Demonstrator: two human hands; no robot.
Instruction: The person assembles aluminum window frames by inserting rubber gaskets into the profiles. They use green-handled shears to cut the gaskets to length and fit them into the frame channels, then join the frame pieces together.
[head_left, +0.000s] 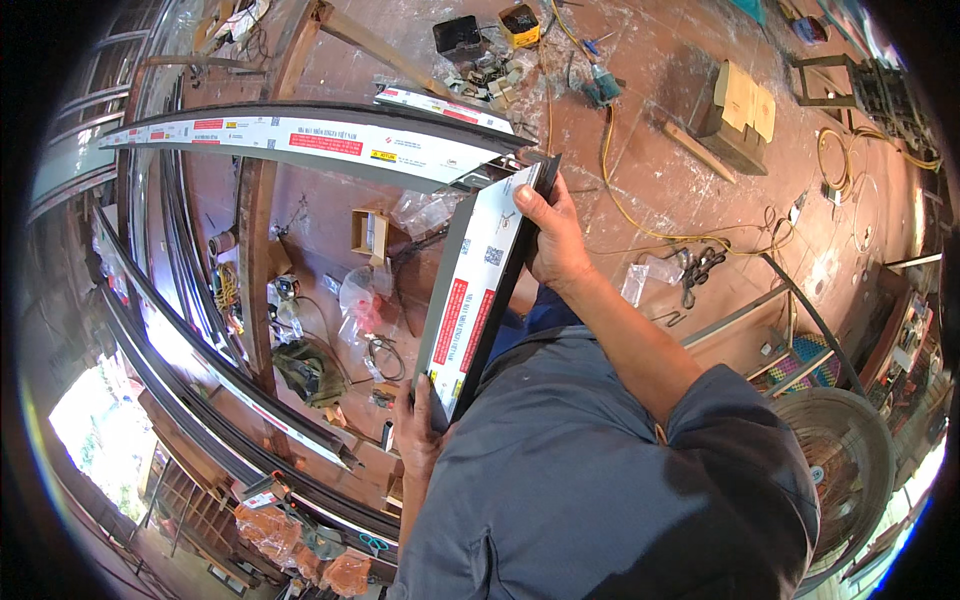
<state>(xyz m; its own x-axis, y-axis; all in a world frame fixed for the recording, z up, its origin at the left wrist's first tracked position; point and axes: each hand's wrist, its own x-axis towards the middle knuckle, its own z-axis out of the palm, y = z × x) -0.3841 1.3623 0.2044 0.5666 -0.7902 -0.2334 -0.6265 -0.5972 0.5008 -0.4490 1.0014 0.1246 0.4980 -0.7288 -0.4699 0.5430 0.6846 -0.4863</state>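
A short dark metal profile (pixel 487 255) with white printed film on its face lies slantwise in front of my body. My right hand (pixel 556 232) grips its far end, with the thumb on the film and the fingers round the outer side. At the near end, my left hand (pixel 417 424) is closed on the profile, its fingers partly hidden. The short piece's far end meets the right end of a long film-covered profile (pixel 420 150) at a corner. Whether the two are touching there, I cannot tell. Another filmed profile (pixel 440 103) lies just behind the long one.
Long dark profiles (pixel 215 365) run along the left on a brown steel frame (pixel 256 270). Scissors (pixel 373 542) lie at the lower left. On the floor are a power tool (pixel 603 84), a yellow hose (pixel 612 190), a cardboard box (pixel 738 115) and a plastic bag (pixel 365 300). A large round fan-like object (pixel 835 470) stands at right.
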